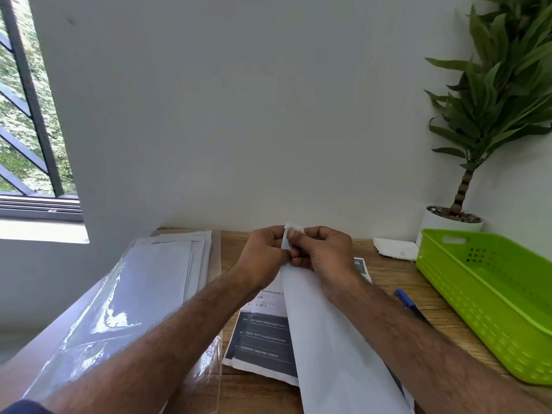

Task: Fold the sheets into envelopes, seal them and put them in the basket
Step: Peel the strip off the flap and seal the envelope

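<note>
A long white envelope point(325, 330) is held up above the wooden desk, running from the near edge to my hands. My left hand point(263, 252) and my right hand point(322, 249) both pinch its far end, where a small white strip point(289, 231) sticks up between the fingertips. Under the envelope lie printed sheets point(263, 336) with dark headings. The green plastic basket point(490, 297) stands at the right of the desk, and I see nothing inside it.
A stack of white envelopes in a clear plastic sleeve point(143, 288) lies at the left. A blue pen point(410, 304) lies between the sheets and the basket. Behind are crumpled white paper point(394, 248), a potted plant point(454, 218), and the wall.
</note>
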